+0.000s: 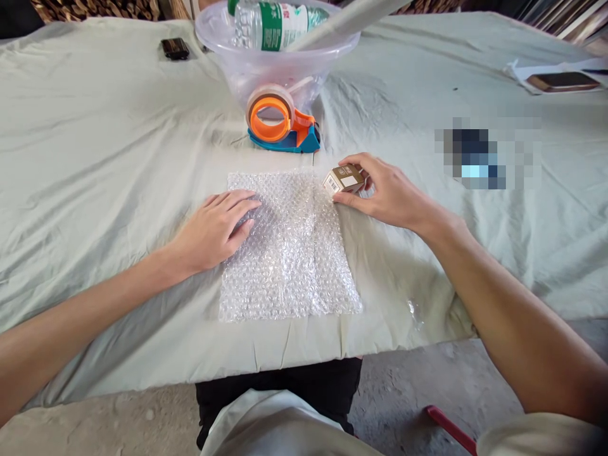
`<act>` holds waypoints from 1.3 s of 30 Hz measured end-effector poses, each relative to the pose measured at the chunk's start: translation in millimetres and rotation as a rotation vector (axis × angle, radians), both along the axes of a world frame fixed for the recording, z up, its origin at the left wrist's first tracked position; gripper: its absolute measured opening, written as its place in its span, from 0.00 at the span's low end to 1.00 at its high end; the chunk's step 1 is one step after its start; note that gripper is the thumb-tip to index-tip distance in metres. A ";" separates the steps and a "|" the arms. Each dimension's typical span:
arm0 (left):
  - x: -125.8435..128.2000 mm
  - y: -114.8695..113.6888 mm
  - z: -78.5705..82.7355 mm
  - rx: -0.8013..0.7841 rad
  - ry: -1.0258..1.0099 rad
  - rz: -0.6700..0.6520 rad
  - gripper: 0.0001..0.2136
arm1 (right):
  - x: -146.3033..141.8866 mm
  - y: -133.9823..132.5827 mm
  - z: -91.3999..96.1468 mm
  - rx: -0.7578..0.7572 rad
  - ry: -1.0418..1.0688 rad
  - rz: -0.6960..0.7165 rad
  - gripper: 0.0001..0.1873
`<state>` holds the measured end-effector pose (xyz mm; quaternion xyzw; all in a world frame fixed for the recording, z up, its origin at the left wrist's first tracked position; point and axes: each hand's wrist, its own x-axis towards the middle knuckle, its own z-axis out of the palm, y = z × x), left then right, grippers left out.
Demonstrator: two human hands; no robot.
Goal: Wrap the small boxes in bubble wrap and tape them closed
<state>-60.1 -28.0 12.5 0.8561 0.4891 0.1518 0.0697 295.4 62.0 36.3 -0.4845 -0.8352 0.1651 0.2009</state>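
Observation:
A sheet of bubble wrap (289, 266) lies flat on the cloth-covered table in front of me. My left hand (221, 225) rests on its left edge, fingers stretched out and holding nothing. By the sheet's upper right corner, my right hand (380, 190) grips a small brown and white cardboard box (344, 180) between thumb and fingers. A barcode shows on the box's near end. Just beyond the sheet stands a blue and orange tape dispenser (304, 134) carrying a roll of clear tape.
Behind the dispenser, a translucent plastic basin (280, 63) holds a green-labelled bottle (280, 26) and a pale roll. A small black object (175, 49) lies at the far left. A phone (563, 81) sits far right; a blurred patch is nearer. The table's front edge runs close to my lap.

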 end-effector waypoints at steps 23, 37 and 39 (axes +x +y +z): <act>-0.1 -1.0 2.9 -0.019 0.020 -0.003 0.25 | 15.5 7.0 11.5 -0.117 0.006 0.025 0.42; 1.6 -1.0 3.2 -0.002 -0.003 0.013 0.30 | -63.5 -51.0 -5.1 -0.082 0.422 0.338 0.26; 1.2 -0.9 2.9 0.001 -0.007 0.003 0.32 | -69.1 -54.0 -17.0 -0.020 0.361 0.382 0.27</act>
